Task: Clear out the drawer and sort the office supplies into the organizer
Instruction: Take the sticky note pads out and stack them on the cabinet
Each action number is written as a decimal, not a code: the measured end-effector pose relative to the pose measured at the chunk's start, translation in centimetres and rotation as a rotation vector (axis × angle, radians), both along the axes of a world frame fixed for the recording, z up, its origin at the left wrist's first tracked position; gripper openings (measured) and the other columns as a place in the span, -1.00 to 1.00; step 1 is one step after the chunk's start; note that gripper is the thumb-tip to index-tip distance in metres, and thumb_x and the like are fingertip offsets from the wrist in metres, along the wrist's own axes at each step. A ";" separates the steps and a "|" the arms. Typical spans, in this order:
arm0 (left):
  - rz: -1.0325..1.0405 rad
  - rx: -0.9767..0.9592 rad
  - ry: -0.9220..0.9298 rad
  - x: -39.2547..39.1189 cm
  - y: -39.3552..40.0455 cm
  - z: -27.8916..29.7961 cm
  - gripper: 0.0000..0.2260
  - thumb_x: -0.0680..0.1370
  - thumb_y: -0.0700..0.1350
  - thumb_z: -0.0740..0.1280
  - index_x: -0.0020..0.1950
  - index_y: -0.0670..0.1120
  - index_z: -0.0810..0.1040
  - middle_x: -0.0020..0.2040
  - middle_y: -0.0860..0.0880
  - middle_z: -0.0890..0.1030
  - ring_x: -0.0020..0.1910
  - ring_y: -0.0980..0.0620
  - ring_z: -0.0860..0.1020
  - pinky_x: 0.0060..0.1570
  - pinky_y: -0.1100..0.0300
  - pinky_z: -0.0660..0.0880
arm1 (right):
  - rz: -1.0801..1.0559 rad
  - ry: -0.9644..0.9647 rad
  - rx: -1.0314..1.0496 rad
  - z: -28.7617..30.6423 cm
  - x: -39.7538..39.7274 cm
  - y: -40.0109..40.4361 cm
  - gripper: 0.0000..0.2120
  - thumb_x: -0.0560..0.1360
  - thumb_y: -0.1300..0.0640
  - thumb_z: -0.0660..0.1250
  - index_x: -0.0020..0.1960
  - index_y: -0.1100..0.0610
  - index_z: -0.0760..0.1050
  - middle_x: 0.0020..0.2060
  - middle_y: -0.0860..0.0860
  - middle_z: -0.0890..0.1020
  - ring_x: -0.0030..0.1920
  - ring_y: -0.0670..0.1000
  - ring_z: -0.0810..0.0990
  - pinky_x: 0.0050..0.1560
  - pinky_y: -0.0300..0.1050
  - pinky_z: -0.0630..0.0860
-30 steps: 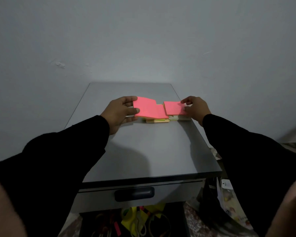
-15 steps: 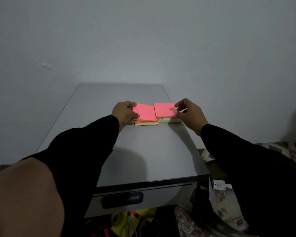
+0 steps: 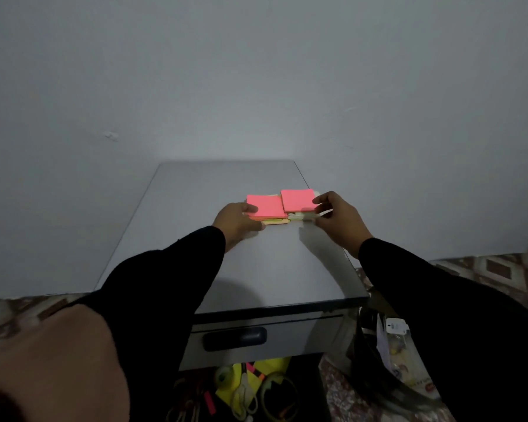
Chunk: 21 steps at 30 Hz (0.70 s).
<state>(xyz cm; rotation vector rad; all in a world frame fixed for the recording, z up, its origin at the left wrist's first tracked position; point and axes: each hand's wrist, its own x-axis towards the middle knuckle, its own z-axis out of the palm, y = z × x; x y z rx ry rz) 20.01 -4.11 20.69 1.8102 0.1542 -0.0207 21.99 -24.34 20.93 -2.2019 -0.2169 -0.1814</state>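
Observation:
Two stacks of sticky notes lie side by side on the grey cabinet top [image 3: 256, 269], each with a pink pad on top and yellow and green pads beneath. My left hand [image 3: 237, 222] grips the left stack [image 3: 265, 207] at its left edge, thumb on the pink pad. My right hand [image 3: 337, 217] pinches the right edge of the right stack [image 3: 297, 200] between curled fingers and thumb. The stacks touch in the middle. Below the cabinet front an open drawer [image 3: 250, 388] holds scissors, tape rolls, yellow notes and markers.
A drawer front with a dark handle [image 3: 235, 338] sits shut just under the top. A plastic bag with packets [image 3: 393, 348] stands on the patterned floor to the right. The grey wall [image 3: 256, 86] rises directly behind the cabinet.
The left pink pad, lifted and tilted a second ago, now lies flat on its stack. Both stacks have been drawn together and squared, with my hands still at their outer edges.

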 end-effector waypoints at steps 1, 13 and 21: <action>-0.004 -0.013 -0.025 -1.3 0.1 0.2 -0.61 0.46 -0.36 0.37 0.28 -0.26 0.46 0.11 -0.14 0.44 -0.13 0.05 0.46 -0.48 0.50 0.41 | 0.010 0.007 0.018 0.2 -1.1 0.1 -0.71 0.46 0.30 0.33 0.17 0.19 0.43 -0.02 0.07 0.55 -0.13 0.01 0.49 -0.13 -0.21 0.37; 0.121 0.176 -0.382 -19.5 2.4 -5.5 -0.88 0.51 -0.27 0.35 -0.06 -0.06 0.58 -0.33 0.15 0.55 -0.40 0.30 0.47 -0.30 0.47 0.37 | 0.239 0.028 -0.012 -4.1 -17.8 -0.1 -0.82 0.52 0.26 0.29 0.07 0.06 0.40 -0.10 -0.03 0.55 -0.18 -0.06 0.54 -0.16 -0.26 0.46; 0.048 0.104 -0.094 -26.1 3.1 -14.8 -0.81 0.52 -0.28 0.33 0.07 -0.05 0.49 -0.07 -0.03 0.58 -0.08 0.11 0.56 -0.05 0.27 0.47 | 0.270 0.282 -0.037 -12.8 -23.7 0.2 -0.78 0.50 0.34 0.27 0.11 0.15 0.41 -0.07 0.05 0.54 -0.11 0.01 0.53 -0.08 -0.19 0.44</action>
